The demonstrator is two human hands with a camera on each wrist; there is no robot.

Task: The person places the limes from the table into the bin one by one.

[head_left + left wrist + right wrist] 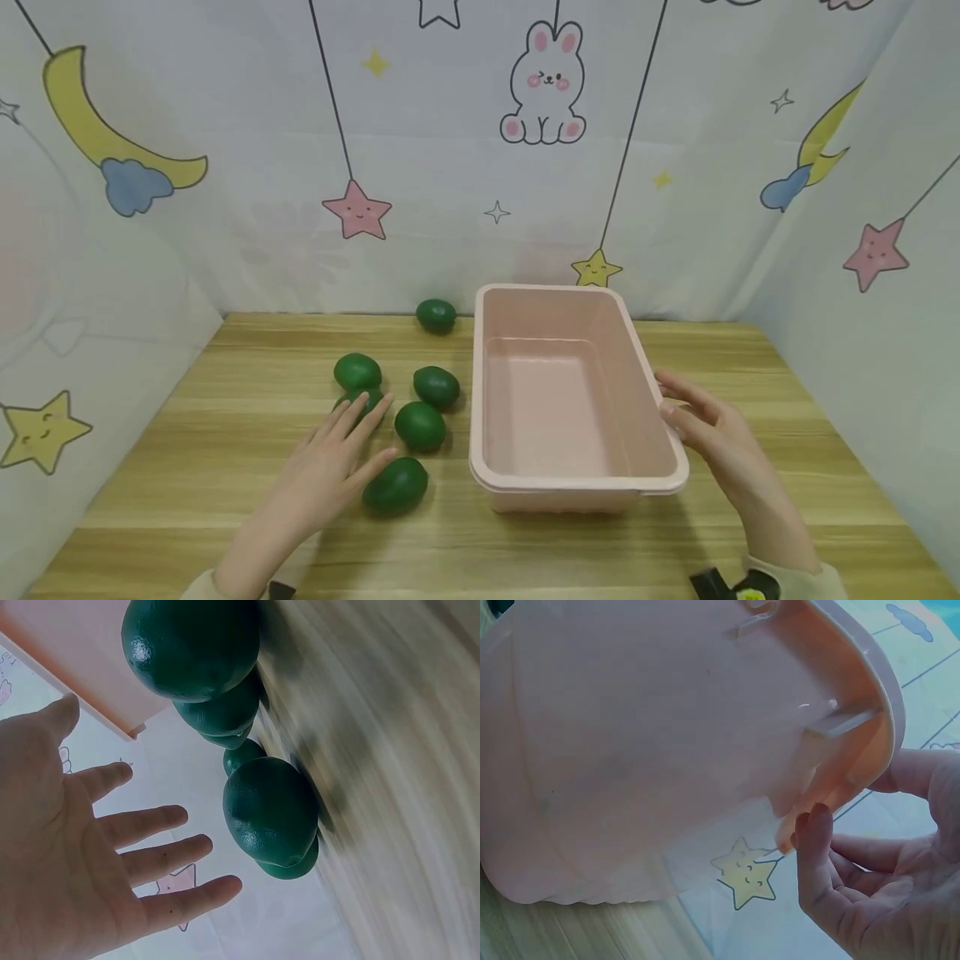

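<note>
Left hand (327, 468) spread near 6 green fruits (420, 426), fruits on wood-look counter (555, 554) at 9 o'clock of pink bin (573, 482), right hand (726, 446) pinching its rim at 3 o'clock

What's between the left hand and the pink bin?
Three green fruits lie between the left hand and the pink bin, one beside the thumb, two nearer the bin. The head view shows it.
</note>
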